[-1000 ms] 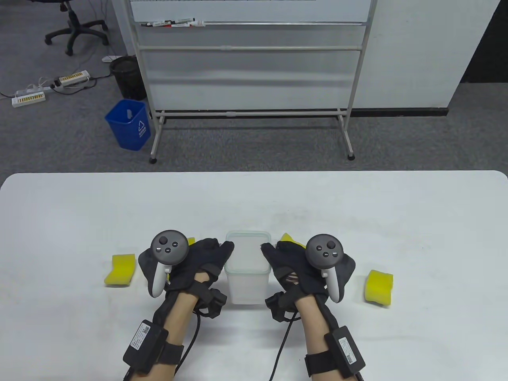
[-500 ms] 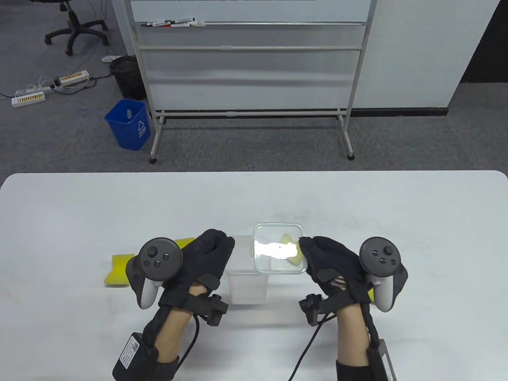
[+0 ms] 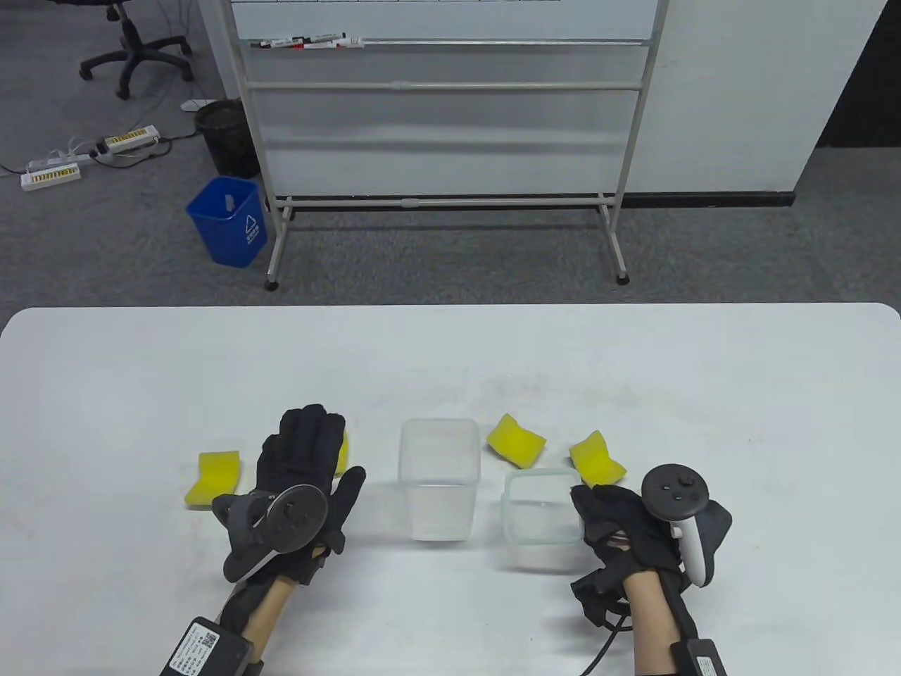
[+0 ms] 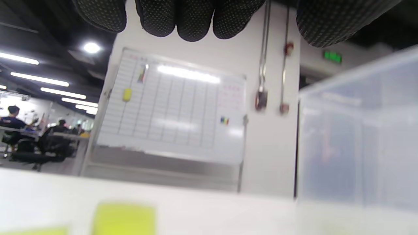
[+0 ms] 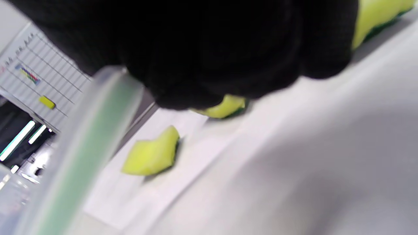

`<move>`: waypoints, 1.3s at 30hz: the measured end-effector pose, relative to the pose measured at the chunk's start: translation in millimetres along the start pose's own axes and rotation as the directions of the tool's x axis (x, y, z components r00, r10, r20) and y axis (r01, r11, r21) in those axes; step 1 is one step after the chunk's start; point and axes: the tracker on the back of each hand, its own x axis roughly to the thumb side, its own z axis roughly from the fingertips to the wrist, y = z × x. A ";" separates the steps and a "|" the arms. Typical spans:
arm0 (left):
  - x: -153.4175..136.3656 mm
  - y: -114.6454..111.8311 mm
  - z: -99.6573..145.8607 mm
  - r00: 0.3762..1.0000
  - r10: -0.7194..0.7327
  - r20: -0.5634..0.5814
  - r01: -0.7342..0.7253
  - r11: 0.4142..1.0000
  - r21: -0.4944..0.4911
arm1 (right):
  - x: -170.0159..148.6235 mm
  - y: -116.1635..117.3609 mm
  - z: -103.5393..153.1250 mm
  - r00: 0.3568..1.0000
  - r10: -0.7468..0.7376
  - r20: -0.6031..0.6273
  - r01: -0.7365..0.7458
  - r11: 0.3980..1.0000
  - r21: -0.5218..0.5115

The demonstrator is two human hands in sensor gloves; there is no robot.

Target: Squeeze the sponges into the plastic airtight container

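Note:
The clear plastic container [image 3: 440, 486] stands open at the table's middle; it also shows in the left wrist view [image 4: 359, 147]. Its lid [image 3: 539, 517] with a green seal [image 5: 81, 156] is just right of it, and my right hand [image 3: 598, 517] grips the lid's right edge low over the table. My left hand [image 3: 310, 458] is open with fingers spread, left of the container, partly over a yellow sponge [image 3: 343, 451]. Other yellow sponges lie at the left [image 3: 215, 479], behind the lid [image 3: 516, 440] and further right [image 3: 597, 458].
The white table [image 3: 450, 352] reaches far back beyond the objects. A whiteboard stand [image 3: 443, 141] and a blue bin [image 3: 229, 218] are on the floor behind. The right wrist view shows another sponge [image 5: 375, 13] close to my right hand.
My right hand lifted the lid off the container and carried it right and down beside it. My left hand let go of the container, opened and drew back to the left.

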 end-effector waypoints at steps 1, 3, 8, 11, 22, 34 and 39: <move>-1.6 -4.9 1.9 1.000 -0.001 -0.004 0.001 1.000 -0.025 | 0.7 3.8 0.0 0.999 0.044 -0.004 -0.044 0.999 -0.003; -5.4 -14.4 6.1 1.000 0.020 -0.014 -0.021 0.998 -0.066 | -0.8 11.5 -2.7 0.993 0.117 -0.023 -0.117 0.993 0.009; -9.7 -20.7 8.1 0.999 0.019 -0.037 -0.023 0.994 -0.104 | -1.8 25.4 -5.8 0.948 0.310 -0.065 -0.309 0.950 0.035; -9.8 -22.0 7.8 0.999 -0.017 -0.035 0.014 0.995 -0.103 | 2.1 29.3 -4.4 0.898 0.430 -0.095 -0.429 0.903 0.028; -9.0 -25.1 7.8 0.997 -0.075 -0.023 0.072 0.989 -0.129 | 1.1 39.1 -4.9 0.782 0.595 -0.186 -0.591 0.802 0.085; -13.4 -20.2 8.3 0.997 -0.061 -0.043 0.056 0.992 -0.113 | -6.5 -50.8 18.0 0.943 0.330 -0.044 -0.321 0.865 -0.385; -13.1 -20.9 8.3 0.997 -0.061 -0.035 0.057 0.991 -0.117 | -30.4 -43.0 -1.1 0.940 0.331 -0.080 -0.339 0.933 -0.118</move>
